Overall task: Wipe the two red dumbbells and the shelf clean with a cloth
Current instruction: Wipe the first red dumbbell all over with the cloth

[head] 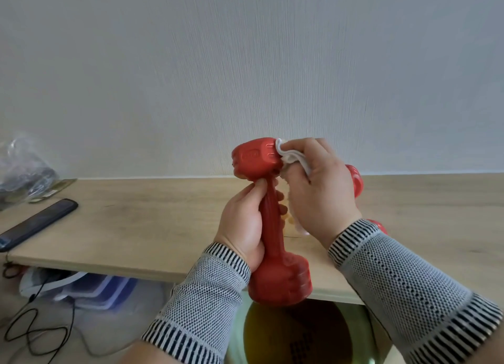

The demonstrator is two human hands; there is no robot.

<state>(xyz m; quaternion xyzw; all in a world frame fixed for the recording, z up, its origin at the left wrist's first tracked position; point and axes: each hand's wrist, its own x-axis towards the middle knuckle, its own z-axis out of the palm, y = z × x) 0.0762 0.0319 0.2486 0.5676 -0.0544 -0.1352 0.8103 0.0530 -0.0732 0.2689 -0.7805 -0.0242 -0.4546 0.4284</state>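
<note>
Upright red dumbbell (272, 227), held above the front edge of the wooden shelf (152, 227), its upper head raised before the wall (245, 63) and its lower head hanging just past the shelf's front lip. The left hand (242, 227) grasps the ribbed handle, fingers curled round it with the thumb lying up the shaft. The right hand (319, 191) pinches a white cloth (289, 156) and presses it against the side of the upper head; a tail of the cloth hangs behind the palm. Both wrists wear grey knitted sleeves with striped cuffs. A second red dumbbell (356, 182) lies on the shelf behind the right hand, largely hidden, with only parts of its two ends visible; two dumbbells in all. On the shelf's left part lie one dark phone (38, 223) near the front edge and one clear plastic bag (24, 167) against the wall, its contents too blurred to tell. The middle of the shelf top is bare wood. Below the shelf, at left, are stacked translucent containers (98, 287), contents indistinct, and a black cable (35, 333) looping on the floor; a round yellowish object (297, 333) sits beneath the lower dumbbell head.
</note>
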